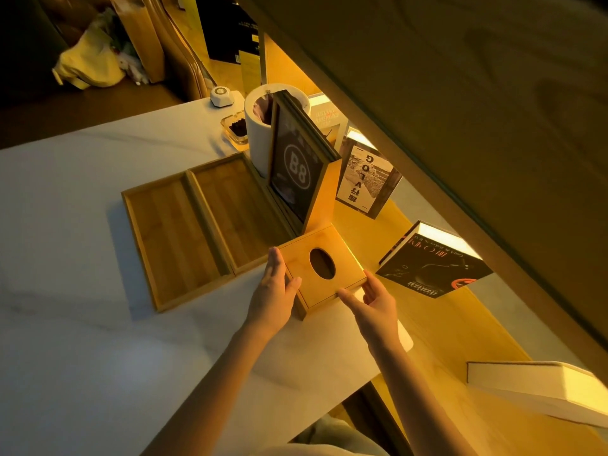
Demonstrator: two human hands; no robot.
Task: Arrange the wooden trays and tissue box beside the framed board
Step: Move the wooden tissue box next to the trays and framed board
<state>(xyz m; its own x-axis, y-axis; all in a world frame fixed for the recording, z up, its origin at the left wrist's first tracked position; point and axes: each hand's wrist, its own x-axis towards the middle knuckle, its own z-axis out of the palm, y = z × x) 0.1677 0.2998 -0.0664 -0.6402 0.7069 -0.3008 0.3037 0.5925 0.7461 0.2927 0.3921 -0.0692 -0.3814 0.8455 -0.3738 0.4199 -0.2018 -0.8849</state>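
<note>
- Step in hand, as judged: placing the tissue box [320,269]; both wooden trays already lie flat, so the box looks to be the last item to set.
- Tissue box: centre of frame, on the desk [82,241], directly below the framed board [297,162]; oval slot faces up; far corner close to the board's wooden base, contact not certain.
- Left tray [171,238] and right tray [237,212]: left of centre, long sides touching, the right one against the board's lower edge.
- Left hand [274,284]: fingers straight and together, palm flat against the box's left side.
- Right hand [371,299]: fingers loosely spread, tips at the box's lower right corner; no pinch, the box is bracketed between the two hands.
- Next move, as judged: a small nudge to square the box with the tray edge, then release.
</note>
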